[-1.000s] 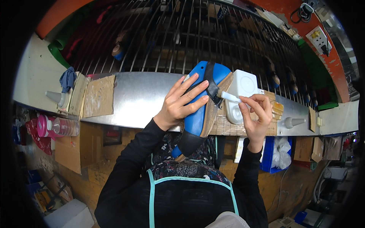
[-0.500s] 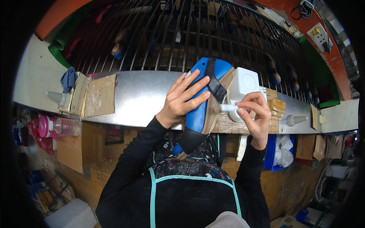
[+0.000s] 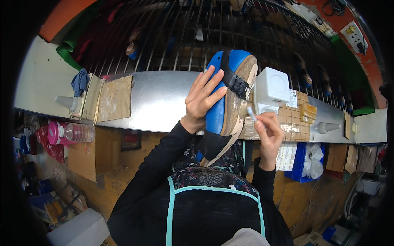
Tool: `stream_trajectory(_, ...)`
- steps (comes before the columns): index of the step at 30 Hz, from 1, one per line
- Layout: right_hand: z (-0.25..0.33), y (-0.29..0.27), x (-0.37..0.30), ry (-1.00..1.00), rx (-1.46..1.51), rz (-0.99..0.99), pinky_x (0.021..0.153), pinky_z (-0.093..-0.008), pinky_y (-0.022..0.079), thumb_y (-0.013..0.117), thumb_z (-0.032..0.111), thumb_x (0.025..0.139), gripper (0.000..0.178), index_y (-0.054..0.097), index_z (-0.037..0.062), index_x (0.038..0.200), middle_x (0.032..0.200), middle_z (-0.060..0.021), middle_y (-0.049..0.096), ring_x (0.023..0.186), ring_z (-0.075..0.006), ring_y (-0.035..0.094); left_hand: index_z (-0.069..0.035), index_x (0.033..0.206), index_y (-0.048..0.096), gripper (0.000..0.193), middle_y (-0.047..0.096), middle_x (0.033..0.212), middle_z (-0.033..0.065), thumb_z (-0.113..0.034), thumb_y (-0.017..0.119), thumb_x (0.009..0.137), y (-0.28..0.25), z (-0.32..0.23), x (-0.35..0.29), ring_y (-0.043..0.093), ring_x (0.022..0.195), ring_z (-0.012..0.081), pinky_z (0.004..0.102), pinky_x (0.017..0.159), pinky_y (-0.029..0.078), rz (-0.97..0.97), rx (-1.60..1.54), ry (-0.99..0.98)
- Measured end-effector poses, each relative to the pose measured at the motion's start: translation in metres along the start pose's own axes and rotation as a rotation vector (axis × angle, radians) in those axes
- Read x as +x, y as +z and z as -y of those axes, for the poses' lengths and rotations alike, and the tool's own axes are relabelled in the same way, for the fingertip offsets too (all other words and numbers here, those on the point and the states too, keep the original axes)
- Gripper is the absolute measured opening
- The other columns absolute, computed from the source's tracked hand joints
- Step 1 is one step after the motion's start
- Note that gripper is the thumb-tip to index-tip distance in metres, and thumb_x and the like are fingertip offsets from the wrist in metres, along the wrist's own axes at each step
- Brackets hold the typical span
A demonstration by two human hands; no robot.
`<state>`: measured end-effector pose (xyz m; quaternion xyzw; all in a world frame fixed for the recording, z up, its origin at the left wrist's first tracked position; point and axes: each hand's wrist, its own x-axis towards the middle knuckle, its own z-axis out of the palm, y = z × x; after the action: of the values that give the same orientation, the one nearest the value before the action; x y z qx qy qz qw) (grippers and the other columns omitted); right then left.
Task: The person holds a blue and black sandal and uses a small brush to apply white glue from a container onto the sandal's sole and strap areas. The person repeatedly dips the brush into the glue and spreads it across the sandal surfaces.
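Over the near edge of the metal bench (image 3: 156,102), a blue sandal (image 3: 223,104) is held sole-up in the curled left hand (image 3: 201,100) while a small brush (image 3: 251,113) is pinched in the right hand (image 3: 269,131); gluing judged underway, steady strokes along the sole rim needed next.

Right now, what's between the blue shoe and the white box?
In the head view, a black strap on the blue shoe and the brush in the right hand lie before the white box.
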<state>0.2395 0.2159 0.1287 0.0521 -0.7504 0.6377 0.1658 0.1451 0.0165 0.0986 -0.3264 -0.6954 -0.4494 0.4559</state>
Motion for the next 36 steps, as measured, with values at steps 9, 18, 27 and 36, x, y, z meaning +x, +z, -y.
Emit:
stream_trajectory(9,0.015,0.013,-0.019,-0.015,-0.146,-0.102,0.059,-0.0206,0.041,0.071,0.005,0.083,0.014,0.073,-0.0004,0.097,0.089,-0.0044,0.055,0.075,-0.0098,0.051,-0.022,0.117,0.058,0.045,0.06,0.131,0.0093,-0.021,0.076,0.076,-0.005,0.005,0.0,0.051,0.128,0.0345,0.0532,0.105,0.039,0.068,0.073,0.057)
stream_trajectory(18,0.019,0.025,-0.009,-0.158,-0.504,-0.269,0.071,-0.0269,0.033,0.075,0.011,0.081,0.016,0.075,0.0078,0.097,0.087,-0.0016,0.057,0.068,-0.0102,0.05,-0.025,0.117,0.058,0.043,0.06,0.132,0.0058,-0.021,0.073,0.077,-0.009,0.006,-0.002,0.052,0.127,0.0334,0.0527,0.106,0.039,0.134,0.119,0.067)
stream_trajectory(27,0.02,0.033,-0.003,-0.415,-0.928,-0.402,0.077,-0.031,0.026,0.078,0.013,0.074,0.024,0.076,0.0136,0.099,0.088,-0.0008,0.059,0.076,-0.012,0.053,-0.021,0.117,0.058,0.039,0.061,0.129,0.0117,-0.019,0.071,0.08,-0.011,0.009,0.0,0.053,0.125,0.0371,0.0531,0.105,0.039,0.189,0.183,0.144)
stream_trajectory(36,0.024,0.035,0.003,-0.469,-0.991,-0.44,0.077,-0.0305,0.027,0.079,0.012,0.074,0.026,0.076,0.0134,0.1,0.087,-0.001,0.059,0.079,-0.0125,0.054,-0.022,0.116,0.058,0.038,0.062,0.128,0.0104,-0.019,0.071,0.08,-0.009,0.011,0.0,0.053,0.124,0.0366,0.0521,0.105,0.04,0.193,0.186,0.134)
